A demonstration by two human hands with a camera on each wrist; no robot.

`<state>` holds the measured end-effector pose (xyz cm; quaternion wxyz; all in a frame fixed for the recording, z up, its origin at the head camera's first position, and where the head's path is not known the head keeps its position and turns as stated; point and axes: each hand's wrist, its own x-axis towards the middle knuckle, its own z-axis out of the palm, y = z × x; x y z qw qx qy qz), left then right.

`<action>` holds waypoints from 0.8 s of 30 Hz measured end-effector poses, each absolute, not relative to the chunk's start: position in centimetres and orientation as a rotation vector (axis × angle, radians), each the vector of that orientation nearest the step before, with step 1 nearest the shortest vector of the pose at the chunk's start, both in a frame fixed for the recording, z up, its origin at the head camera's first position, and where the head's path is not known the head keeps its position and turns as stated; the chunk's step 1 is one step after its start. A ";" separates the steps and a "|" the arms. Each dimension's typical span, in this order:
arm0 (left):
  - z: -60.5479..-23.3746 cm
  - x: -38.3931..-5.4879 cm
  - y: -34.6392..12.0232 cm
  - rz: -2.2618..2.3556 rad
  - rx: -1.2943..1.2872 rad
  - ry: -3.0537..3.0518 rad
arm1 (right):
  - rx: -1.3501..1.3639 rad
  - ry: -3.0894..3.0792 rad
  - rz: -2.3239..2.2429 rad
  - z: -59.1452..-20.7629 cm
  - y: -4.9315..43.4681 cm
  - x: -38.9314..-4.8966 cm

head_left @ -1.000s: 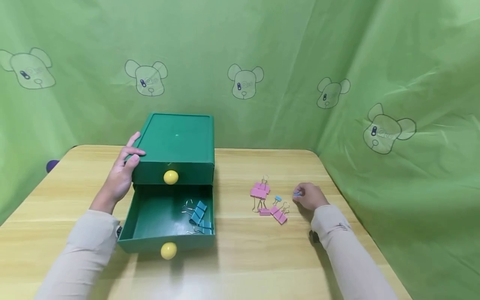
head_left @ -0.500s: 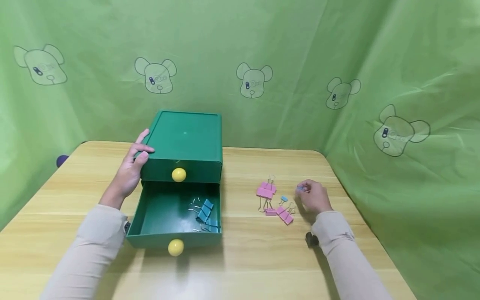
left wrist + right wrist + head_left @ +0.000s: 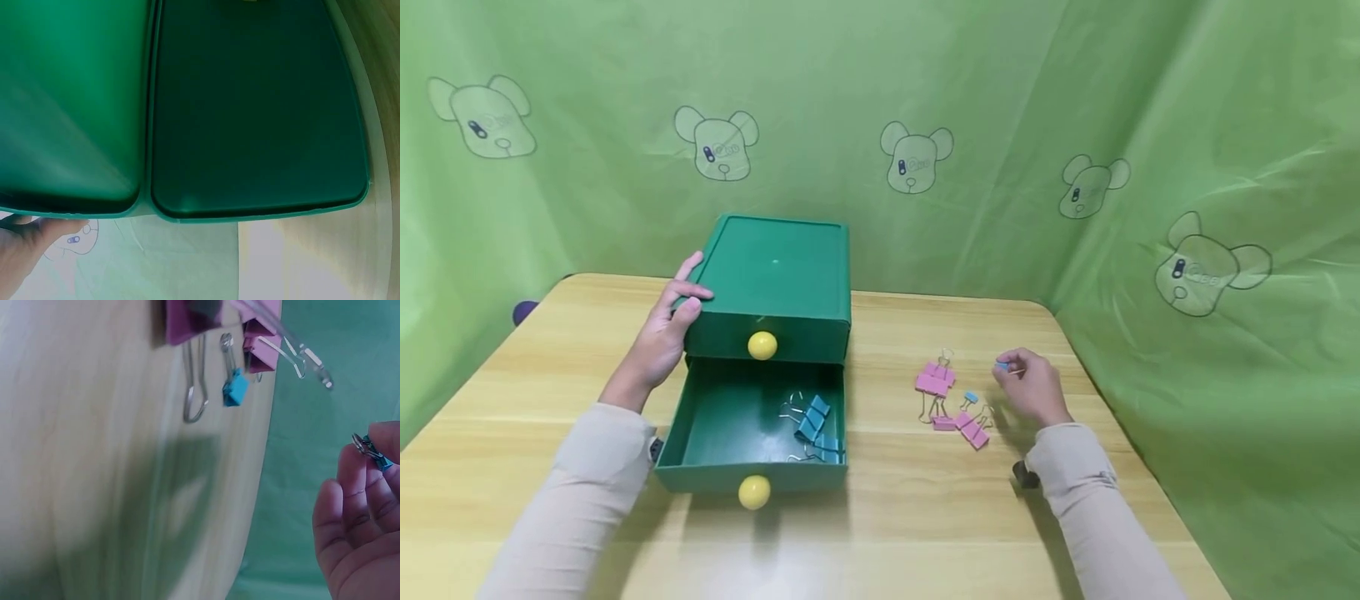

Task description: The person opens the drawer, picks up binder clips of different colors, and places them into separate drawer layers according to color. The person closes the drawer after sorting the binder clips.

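Observation:
My left hand [image 3: 658, 337] rests against the left side of a green two-drawer box [image 3: 782, 267], fingers extended over its top edge and thumb at the front corner. In the left wrist view, part of that hand [image 3: 22, 250] shows beside the box's side wall. My right hand [image 3: 1033, 387] pinches a small blue binder clip [image 3: 380, 459] between thumb and fingers, above the right part of the table. Left of it lie another small blue binder clip [image 3: 971, 397] and several pink binder clips [image 3: 936, 382]. The lower drawer [image 3: 730, 433] stands pulled out, with larger blue binder clips [image 3: 812, 418] in its right side.
The upper drawer is closed, with a yellow knob [image 3: 762, 346]; the lower one has a matching yellow knob [image 3: 755, 492]. All this stands on a wooden table [image 3: 917, 517]. A green curtain [image 3: 820, 75] with printed bear heads hangs behind and to the right.
My right hand has lifted slightly and turned, still pinching the small blue clip. My left hand stays on the box. The head view has shifted, moving everything a little rightward in the picture.

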<state>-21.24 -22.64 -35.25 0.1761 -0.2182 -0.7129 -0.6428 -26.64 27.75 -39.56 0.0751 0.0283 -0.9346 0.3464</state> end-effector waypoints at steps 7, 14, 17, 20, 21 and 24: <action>-35.1 -21.5 -22.5 -1.820 -0.630 -2.021 | 0.103 -2.783 1.048 -38.8 26.9 -26.1; -35.1 -21.6 -22.6 -1.816 -0.625 -2.017 | 0.152 -2.728 1.094 -37.9 25.4 -25.7; -35.1 -21.6 -22.7 -1.812 -0.628 -2.017 | 0.170 -2.716 1.131 -37.7 24.8 -25.6; -35.1 -21.5 -22.7 -1.812 -0.625 -2.022 | 0.188 -2.706 1.161 -37.5 24.3 -25.3; -35.1 -21.5 -22.7 -1.811 -0.624 -2.024 | 0.194 -2.702 1.169 -37.5 24.1 -25.2; -35.2 -21.3 -22.7 -1.813 -0.618 -2.032 | 0.229 -2.695 1.177 -37.4 23.6 -24.9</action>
